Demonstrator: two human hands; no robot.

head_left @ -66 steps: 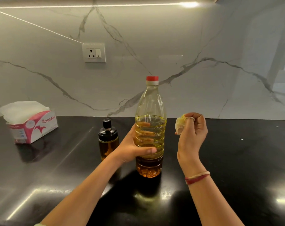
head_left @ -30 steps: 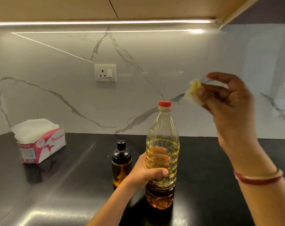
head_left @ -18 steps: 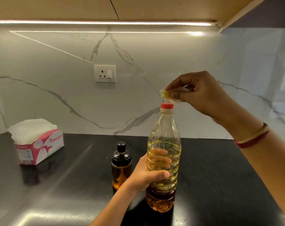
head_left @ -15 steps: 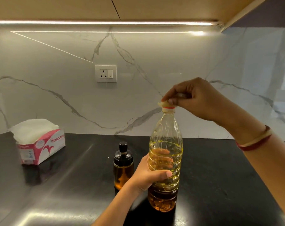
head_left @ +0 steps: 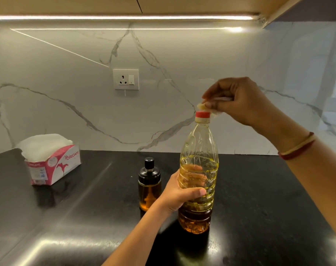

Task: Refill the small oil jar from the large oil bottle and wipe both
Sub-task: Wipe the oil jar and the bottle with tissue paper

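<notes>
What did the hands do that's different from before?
The right hand, pinching a tissue wad, went up from beside the bottle to its red cap and now holds the wad at the cap's top. Nothing was let go. The left hand kept gripping the bottle; the jar and tissue box stayed put.

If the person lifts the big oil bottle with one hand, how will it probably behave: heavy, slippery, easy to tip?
Probably fairly heavy: the bottle looks over half full of oil. It may tip easily if pushed near the cap, being tall and narrow; the left hand holds its middle. Its ribbed plastic will likely flex under a tight grip.
</notes>
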